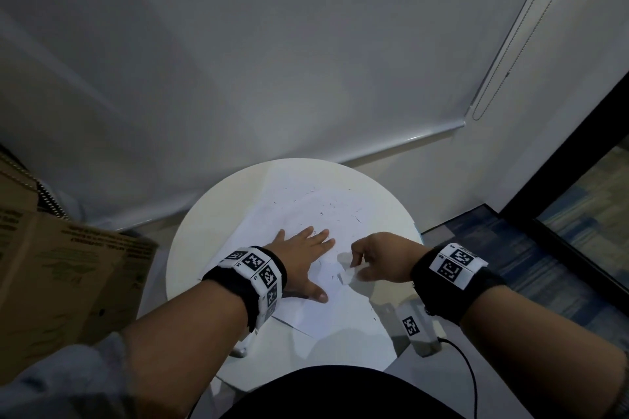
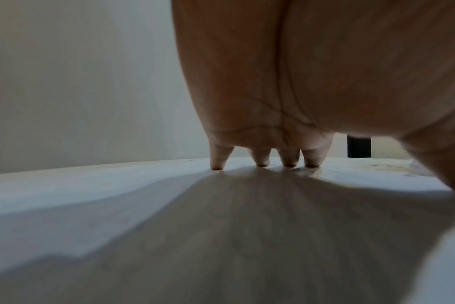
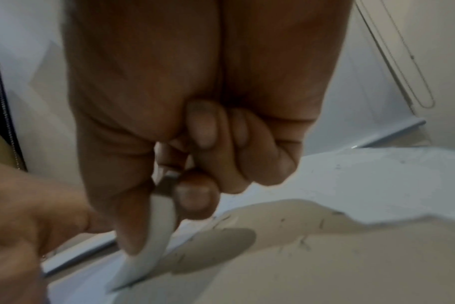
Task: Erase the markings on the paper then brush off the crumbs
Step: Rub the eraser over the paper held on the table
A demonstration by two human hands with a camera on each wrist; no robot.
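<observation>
Fingers of my left hand [image 1: 304, 255] are lying flat and spread on the paper [image 1: 340, 207], while my right hand [image 1: 381, 257] at 3 o'clock is pinching the eraser [image 1: 347, 274]

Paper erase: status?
Left hand flat, pinning paper. Right hand pinching white eraser on sheet. Crumbs scattered, unbrushed. Nothing obstructing.

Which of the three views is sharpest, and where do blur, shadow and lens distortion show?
Head view: sharpest, dim, straight edges bowed; the left hand lies flat on the white sheet of paper. Left wrist view: soft focus, with the hand's broad shadow over the paper. Right wrist view: blurred; the right hand pinches the white eraser, which casts a shadow.
</observation>
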